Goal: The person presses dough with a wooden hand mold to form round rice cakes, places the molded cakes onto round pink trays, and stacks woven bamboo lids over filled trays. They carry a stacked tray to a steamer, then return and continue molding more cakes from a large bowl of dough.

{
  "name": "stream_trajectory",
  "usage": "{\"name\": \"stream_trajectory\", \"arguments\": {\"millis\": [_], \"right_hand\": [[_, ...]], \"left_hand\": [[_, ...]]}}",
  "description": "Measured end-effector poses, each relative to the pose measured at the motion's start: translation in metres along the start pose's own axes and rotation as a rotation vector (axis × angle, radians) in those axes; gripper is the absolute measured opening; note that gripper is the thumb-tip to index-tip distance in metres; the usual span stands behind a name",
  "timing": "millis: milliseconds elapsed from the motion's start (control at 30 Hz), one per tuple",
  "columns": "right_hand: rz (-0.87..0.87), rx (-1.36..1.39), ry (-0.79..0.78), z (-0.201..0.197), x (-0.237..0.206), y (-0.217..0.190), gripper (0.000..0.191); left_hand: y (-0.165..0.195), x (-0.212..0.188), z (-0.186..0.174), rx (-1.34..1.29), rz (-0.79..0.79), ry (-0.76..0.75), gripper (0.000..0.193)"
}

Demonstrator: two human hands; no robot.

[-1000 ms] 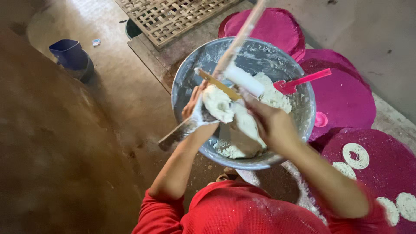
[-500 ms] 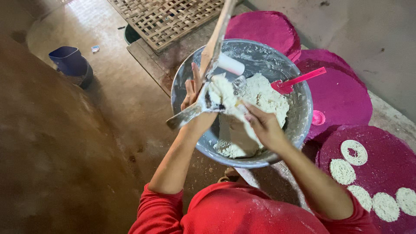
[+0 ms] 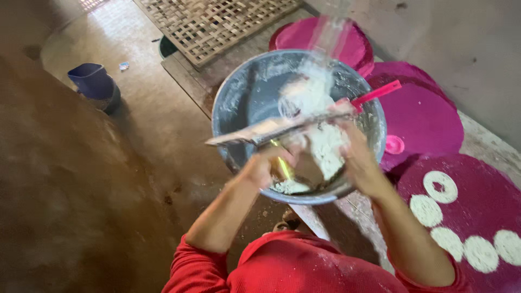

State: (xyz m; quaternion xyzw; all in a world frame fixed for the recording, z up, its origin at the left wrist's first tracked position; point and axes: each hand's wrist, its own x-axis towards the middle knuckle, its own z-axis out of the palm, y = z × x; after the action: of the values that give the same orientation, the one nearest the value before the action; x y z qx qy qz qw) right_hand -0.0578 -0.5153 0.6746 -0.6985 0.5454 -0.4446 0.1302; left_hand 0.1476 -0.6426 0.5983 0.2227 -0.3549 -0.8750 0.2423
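Keep left hand [image 3: 266, 168] gripping the flat blade [image 3: 271, 129] and right hand [image 3: 361, 163] closed on the dough [image 3: 320, 130], scraping low over the bowl [image 3: 239, 103] so bits drop inside.

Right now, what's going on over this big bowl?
A person in a red top is working white dough over a large metal bowl. The left hand and right hand are both at the dough, with a long flat blade lying across the bowl between them; the motion is blurred, so the exact grip is unclear. A pink scoop rests at the bowl's rim. White dough rings lie on a magenta mat beside it.
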Motion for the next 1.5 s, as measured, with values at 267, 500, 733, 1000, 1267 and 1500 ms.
{"name": "stream_trajectory", "arguments": {"millis": [267, 500, 733, 1000, 1267, 1500], "right_hand": [[-0.075, 0.828, 0.285, -0.081, -0.1, -0.07, 0.093], [-0.362, -0.132, 0.053, -0.11, -0.237, -0.086, 0.067], [-0.069, -0.32, 0.214, -0.134, -0.31, -0.093, 0.069], [0.929, 0.689, -0.227, -0.302, -0.44, 0.016, 0.106], [1.453, 0.718, -0.038, -0.315, -0.438, 0.133, 0.088], [1.353, 0.188, -0.157, -0.358, -0.343, 0.196, 0.088]], "left_hand": [[-0.079, -0.043, 0.098, 0.591, 0.177, -0.615, 0.049], [-0.098, -0.065, 0.163, 1.403, 0.205, -0.809, 0.053], [-0.197, -0.051, 0.242, 0.873, 0.141, -0.999, 0.032], [-0.219, 0.061, 0.35, 0.995, -0.164, -0.859, 0.07], [-0.272, 0.216, 0.362, -0.612, -0.093, -0.999, 0.097], [-0.299, 0.351, 0.35, -0.72, -0.037, -0.772, 0.035]]}}
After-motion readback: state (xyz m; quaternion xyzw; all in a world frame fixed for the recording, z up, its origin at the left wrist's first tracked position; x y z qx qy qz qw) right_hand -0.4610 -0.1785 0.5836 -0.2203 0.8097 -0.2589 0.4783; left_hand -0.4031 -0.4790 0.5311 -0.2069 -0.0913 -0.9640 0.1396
